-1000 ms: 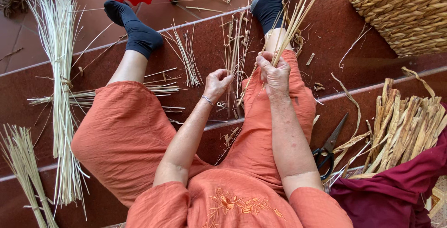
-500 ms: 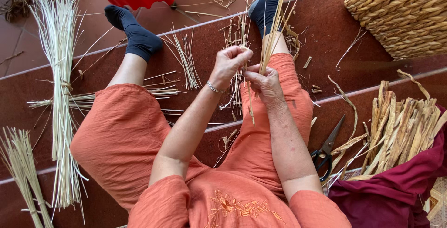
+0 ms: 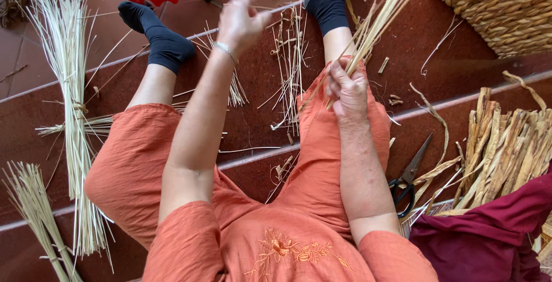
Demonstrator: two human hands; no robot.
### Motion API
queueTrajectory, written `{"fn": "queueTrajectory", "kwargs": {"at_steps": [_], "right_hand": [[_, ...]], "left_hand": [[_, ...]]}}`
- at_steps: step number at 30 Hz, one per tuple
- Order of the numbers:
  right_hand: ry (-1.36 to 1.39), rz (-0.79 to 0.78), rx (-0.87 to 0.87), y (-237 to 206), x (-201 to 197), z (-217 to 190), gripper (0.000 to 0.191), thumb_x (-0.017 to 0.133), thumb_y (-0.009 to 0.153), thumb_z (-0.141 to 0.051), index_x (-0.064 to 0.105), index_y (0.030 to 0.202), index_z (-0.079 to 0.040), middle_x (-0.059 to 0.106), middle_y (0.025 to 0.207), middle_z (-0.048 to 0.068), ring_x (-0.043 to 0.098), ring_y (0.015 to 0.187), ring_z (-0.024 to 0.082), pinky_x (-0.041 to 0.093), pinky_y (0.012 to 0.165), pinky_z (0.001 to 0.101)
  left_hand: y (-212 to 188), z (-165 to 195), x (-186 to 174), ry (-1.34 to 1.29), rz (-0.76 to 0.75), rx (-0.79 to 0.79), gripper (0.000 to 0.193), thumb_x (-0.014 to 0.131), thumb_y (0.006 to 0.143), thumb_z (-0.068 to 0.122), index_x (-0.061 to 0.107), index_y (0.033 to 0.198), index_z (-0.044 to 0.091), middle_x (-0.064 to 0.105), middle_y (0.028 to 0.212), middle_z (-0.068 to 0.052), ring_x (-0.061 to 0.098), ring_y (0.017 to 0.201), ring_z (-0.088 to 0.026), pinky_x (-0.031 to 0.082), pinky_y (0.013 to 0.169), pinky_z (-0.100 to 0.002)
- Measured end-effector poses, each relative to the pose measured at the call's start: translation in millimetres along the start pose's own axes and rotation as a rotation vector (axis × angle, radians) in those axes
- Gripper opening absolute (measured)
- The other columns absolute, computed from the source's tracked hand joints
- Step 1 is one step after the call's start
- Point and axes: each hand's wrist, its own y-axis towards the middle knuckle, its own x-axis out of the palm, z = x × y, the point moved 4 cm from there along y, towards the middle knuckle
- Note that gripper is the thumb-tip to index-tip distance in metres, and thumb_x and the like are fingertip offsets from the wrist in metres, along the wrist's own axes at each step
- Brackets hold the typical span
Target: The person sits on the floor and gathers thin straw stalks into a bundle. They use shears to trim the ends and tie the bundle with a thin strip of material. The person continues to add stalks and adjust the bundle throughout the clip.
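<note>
Straw-coloured stalks are what you are working: your right hand [image 3: 347,89], resting on your right thigh just right of centre, is closed around the lower end of a thin bundle of pale straw stalks [image 3: 382,20], which fans up toward the upper right of the frame. Your left hand [image 3: 240,22] is raised high at the upper middle, fingers loosely curled as if pinching; whether a single fine stalk runs from it is too thin to tell.

The step in hand looks like drawing one stalk out of the bundle or stroking it straight (a judgement from the spread between the hands). The next move would call for keeping the right grip firm so the bundle does not slide, and bringing the left hand back down to the bundle's base.

Compared with half a second ago, your left hand has lifted well away from the right; then the two were touching at the bundle, now they are well apart. The bundle itself leans more toward the upper right.

Around you: a long sheaf of pale straw [image 3: 69,115] lies on the dark red tiled steps [image 3: 259,80] at the left, black-handled scissors [image 3: 408,178] lie at the lower right, and a woven straw basket [image 3: 500,6] fills the upper right corner.
</note>
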Motion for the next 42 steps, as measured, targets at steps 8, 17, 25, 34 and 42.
{"fn": "queueTrajectory", "kwargs": {"at_steps": [8,17,25,34,42], "right_hand": [[-0.021,0.101,-0.128,17.6,-15.1,1.9,0.013,0.075,0.097,-0.006,0.066,0.106,-0.003,0.057,0.069,-0.004,0.037,0.044,0.002,0.024,0.037,0.0220],[-0.102,0.155,-0.265,13.2,-14.7,0.2,0.014,0.074,0.097,-0.006,0.064,0.105,-0.004,0.055,0.069,-0.004,0.037,0.044,0.000,0.025,0.036,0.0202],[-0.037,0.198,-0.350,18.4,-29.6,-15.5,0.009,0.071,0.101,-0.007,0.063,0.102,-0.004,0.059,0.073,-0.001,0.039,0.047,0.003,0.026,0.038,0.0213],[0.024,0.181,-0.317,28.1,-14.6,-14.7,0.004,0.069,0.101,-0.004,0.066,0.104,-0.004,0.064,0.078,0.003,0.036,0.046,0.002,0.026,0.038,0.0218],[0.130,0.046,-0.156,23.2,2.6,2.0,0.009,0.059,0.108,-0.016,0.061,0.110,-0.007,0.070,0.089,0.007,0.044,0.051,0.004,0.033,0.043,0.0205]], "left_hand": [[-143.5,-6.3,109.7,-1.158,-0.564,-0.385,0.039,0.051,0.105,0.040,0.072,0.112,0.008,0.075,0.095,-0.004,0.068,0.078,-0.009,0.058,0.065,-0.026],[-167.2,-12.9,129.8,-1.280,-0.281,-0.324,0.021,0.066,0.104,0.023,0.076,0.104,0.004,0.072,0.084,-0.002,0.061,0.070,-0.005,0.054,0.064,-0.023],[-118.4,-33.9,88.4,-0.655,-0.355,-0.384,0.010,0.071,0.091,0.020,0.075,0.092,0.010,0.074,0.086,0.000,0.067,0.073,-0.005,0.060,0.063,-0.018],[-64.8,12.1,51.1,-1.142,-0.168,-0.372,0.043,0.054,0.106,0.037,0.058,0.140,0.010,0.065,0.128,-0.008,0.068,0.099,-0.010,0.058,0.076,-0.024],[-125.8,32.1,133.7,-1.158,-0.217,-0.212,0.023,0.055,0.112,0.017,0.066,0.123,0.001,0.065,0.094,-0.001,0.059,0.076,-0.009,0.052,0.066,-0.023]]}}
